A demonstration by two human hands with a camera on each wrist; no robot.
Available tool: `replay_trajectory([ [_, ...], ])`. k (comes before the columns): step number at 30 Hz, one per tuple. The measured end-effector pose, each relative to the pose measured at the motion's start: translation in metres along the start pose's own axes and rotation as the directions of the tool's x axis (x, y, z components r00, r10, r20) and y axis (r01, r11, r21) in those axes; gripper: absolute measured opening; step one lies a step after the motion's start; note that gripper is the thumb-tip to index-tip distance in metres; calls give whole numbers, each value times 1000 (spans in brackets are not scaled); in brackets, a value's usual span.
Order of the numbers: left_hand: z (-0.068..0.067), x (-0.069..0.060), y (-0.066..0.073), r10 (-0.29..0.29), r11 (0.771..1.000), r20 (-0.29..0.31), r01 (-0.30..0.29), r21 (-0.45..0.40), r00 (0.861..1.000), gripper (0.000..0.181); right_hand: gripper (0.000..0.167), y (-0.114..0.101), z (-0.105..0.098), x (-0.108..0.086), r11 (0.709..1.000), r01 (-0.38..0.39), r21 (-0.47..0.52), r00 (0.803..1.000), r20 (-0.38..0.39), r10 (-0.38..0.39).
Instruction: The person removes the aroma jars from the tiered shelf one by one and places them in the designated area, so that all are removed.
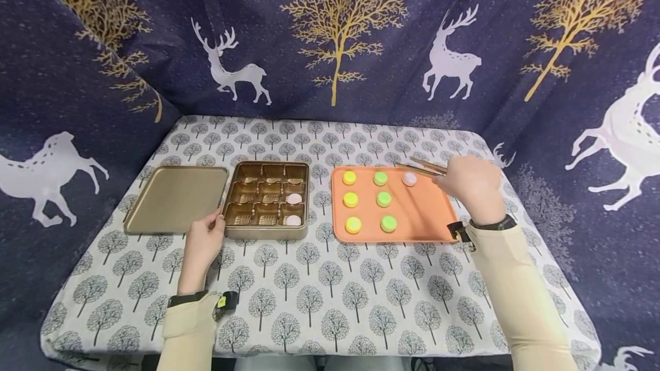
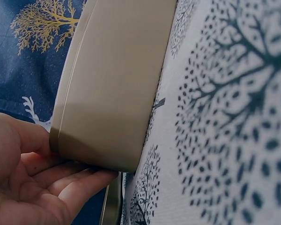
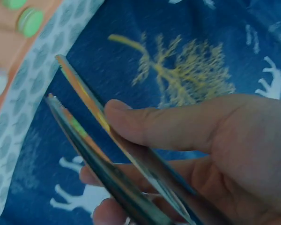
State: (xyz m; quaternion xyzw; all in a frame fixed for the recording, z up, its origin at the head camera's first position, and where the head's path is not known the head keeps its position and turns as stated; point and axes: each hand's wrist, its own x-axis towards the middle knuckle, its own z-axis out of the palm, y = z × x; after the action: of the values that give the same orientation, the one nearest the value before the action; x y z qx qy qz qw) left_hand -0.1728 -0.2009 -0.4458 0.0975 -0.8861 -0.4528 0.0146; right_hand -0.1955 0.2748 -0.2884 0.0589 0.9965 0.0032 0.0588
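A gold box (image 1: pixel 265 234) holds a brown divided insert. Two pale pink macarons (image 1: pixel 294 220) lie in its right column, in the middle and front compartments. My left hand (image 1: pixel 203 242) grips the box's front left corner, thumb at the rim and fingers against the side in the left wrist view. My right hand (image 1: pixel 471 185) holds metal tongs (image 3: pixel 86 96), their tips apart with nothing between them. On the orange tray (image 1: pixel 423 216) sit yellow macarons (image 1: pixel 350 200), green macarons (image 1: pixel 383 199) and one pale pink macaron (image 1: pixel 409 179), which the tongs' tips are near.
A flat gold lid (image 1: pixel 175 199) lies left of the box. The table has a white cloth (image 1: pixel 330 279) printed with trees. A dark blue curtain (image 1: pixel 361 85) with deer and gold trees hangs behind and at the sides.
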Motion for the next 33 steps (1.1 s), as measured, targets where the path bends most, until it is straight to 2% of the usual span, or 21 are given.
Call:
replay_trajectory([
  [3, 0, 0, -1, 6, 1000, 3, -6, 1, 1000, 44, 45, -13, -3, -7, 996, 85, 6, 995, -53, -85],
  [6, 0, 0, -1, 15, 1000, -2, -15, 3, 1000, 44, 39, -31, -4, -13, 983, 183, 20, 980, -81, -180],
  [10, 0, 0, -2, 9, 1000, -10, -9, 6, 1000, 44, 36, -56, -2, -18, 955, 293, 41, 955, -65, -290],
  [14, -1, -1, -2, 5, 1000, -13, -5, 10, 1000, 45, 24, -78, 2, -19, 925, 379, 43, 926, -31, -377],
  [18, -1, -1, -3, 7, 1000, -15, -6, 16, 1000, 45, 23, -97, 9, -19, 912, 409, 24, 912, -3, -409],
  [21, -2, -1, -2, -2, 1000, -12, 2, 10, 1000, 45, 18, -112, 13, -17, 910, 412, 47, 910, 24, -413],
  [25, -1, -1, -1, -16, 1000, -5, 16, -8, 1000, 45, 16, -129, 16, -12, 898, 437, 53, 897, 48, -439],
  [33, 2, 1, -3, 7, 1000, -11, -7, -7, 1000, 44, 18, -156, 10, -7, 882, 469, -52, 883, 30, -468],
])
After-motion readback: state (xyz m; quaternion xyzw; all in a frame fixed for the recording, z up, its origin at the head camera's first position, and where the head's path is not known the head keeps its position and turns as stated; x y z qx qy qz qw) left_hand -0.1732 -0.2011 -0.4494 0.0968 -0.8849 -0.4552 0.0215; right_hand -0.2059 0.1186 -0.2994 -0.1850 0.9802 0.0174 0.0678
